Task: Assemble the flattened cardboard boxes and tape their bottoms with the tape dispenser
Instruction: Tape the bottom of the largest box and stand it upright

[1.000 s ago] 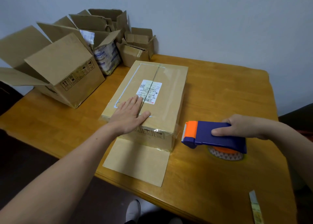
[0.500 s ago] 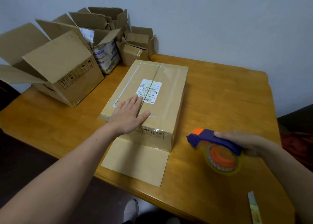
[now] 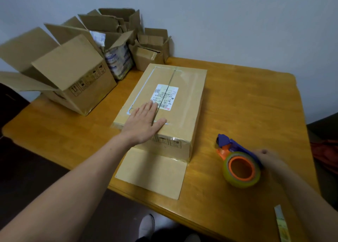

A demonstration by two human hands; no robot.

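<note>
Nearest me, by the table (image 3: 247, 104) edge on my right, lies a loose paper strip (image 3: 281, 223); not relevant. My right hand (image 3: 270, 161) is blurred and curled round the purple handle of the tape dispenser (image 3: 236, 161). Roll face is turned toward me, cutter end points away and left. Can't tell if it touches the table.

The box (image 3: 190, 95) lies left of the dispenser, apart from it. One loose flap (image 3: 151, 172) lies flat on the table toward me. My left hand (image 3: 144, 121) is spread flat, palm down, pressing the box top at its near end, fingers beside the centre seam (image 3: 172, 77).

Key relation: the box's long axis and its seam run away from me, leaning slightly right. The dispenser sits right of the box's near corner, so the right hand is the nearer one. I judge it must come left and up onto the near end of the seam.

Far left, open boxes (image 3: 73, 71) stand against the wall.
</note>
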